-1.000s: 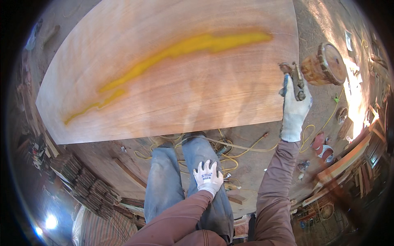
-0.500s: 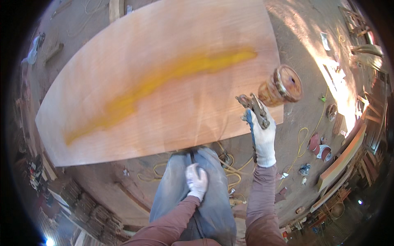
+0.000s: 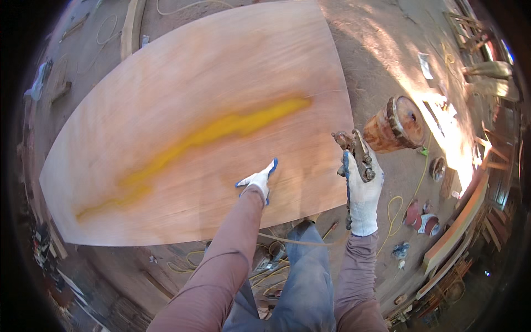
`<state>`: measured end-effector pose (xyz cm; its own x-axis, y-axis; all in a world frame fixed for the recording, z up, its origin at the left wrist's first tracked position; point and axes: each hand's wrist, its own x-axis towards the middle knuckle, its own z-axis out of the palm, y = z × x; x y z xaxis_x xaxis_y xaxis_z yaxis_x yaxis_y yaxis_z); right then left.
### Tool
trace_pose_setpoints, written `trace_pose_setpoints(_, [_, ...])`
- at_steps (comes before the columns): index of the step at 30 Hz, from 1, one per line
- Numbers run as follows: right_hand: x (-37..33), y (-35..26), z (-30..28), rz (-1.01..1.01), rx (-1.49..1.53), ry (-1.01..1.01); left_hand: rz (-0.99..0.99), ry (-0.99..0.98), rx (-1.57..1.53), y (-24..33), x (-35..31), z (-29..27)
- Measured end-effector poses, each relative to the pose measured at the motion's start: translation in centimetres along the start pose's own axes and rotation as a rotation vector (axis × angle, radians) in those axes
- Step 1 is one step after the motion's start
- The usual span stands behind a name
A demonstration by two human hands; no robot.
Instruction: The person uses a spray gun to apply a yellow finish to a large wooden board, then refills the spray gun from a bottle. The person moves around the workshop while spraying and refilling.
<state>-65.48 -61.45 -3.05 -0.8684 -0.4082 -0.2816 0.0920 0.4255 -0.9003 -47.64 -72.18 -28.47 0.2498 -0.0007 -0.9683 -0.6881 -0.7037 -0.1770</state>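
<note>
My right hand (image 3: 366, 191), in a white glove, is wrapped round a paint-stained spray gun (image 3: 358, 156). The gun's crusted, reddish-brown cup (image 3: 395, 126) sticks out beyond the hand, past the panel's right edge. Over the near part of a pale wooden panel (image 3: 232, 61), my left hand (image 3: 258, 181) has its blue-tipped fingers spread and holds nothing. I cannot tell whether it touches the wood. The panel has a curved far edge and narrows to the left. A ragged yellow streak (image 3: 221, 128) runs across it.
A hose (image 3: 298, 241) crosses by my legs, and yellow cord (image 3: 394, 213) lies looped on the ground. Reddish discs (image 3: 423, 220) lie at right, near long boards (image 3: 459, 224). A timber (image 3: 133, 27) reaches the panel's far edge.
My left hand has gone from my lap forward over the panel, and its fingers have spread. The spray gun has shifted right, off the panel's edge. The view has moved too.
</note>
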Motion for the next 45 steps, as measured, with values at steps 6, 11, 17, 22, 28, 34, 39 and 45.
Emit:
trace_pose_setpoints(6, [5.8,2.0,-1.7,0.106,0.037,-0.164,-0.08,0.069,-0.503,2.0,1.0,4.5])
trace_pose_setpoints(11, [8.0,2.2,-3.0,0.144,0.013,-0.181,-0.113,0.201,-0.536,1.4,1.6,5.8])
trace_pose_setpoints(17, [9.8,2.6,-6.0,-0.087,-0.186,-0.061,-0.155,0.262,-0.537,1.8,1.5,5.8])
trace_pose_setpoints(22, [9.5,3.3,-5.7,0.044,-0.073,-0.089,-0.15,0.253,-0.514,2.2,0.4,6.3])
trace_pose_setpoints(28, [8.0,1.1,-3.8,0.203,0.064,-0.272,-0.135,0.335,-0.561,2.1,1.0,5.9])
trace_pose_setpoints(34, [9.3,2.6,-4.3,0.198,0.033,-0.181,-0.073,0.232,-0.536,1.5,1.3,5.8])
trace_pose_setpoints(39, [10.9,3.8,-6.1,0.117,-0.059,-0.077,-0.103,0.318,-0.573,1.5,1.4,6.2])
trace_pose_setpoints(45, [12.2,3.9,-8.3,0.148,-0.125,0.034,-0.124,0.336,-0.555,1.5,1.6,6.2])
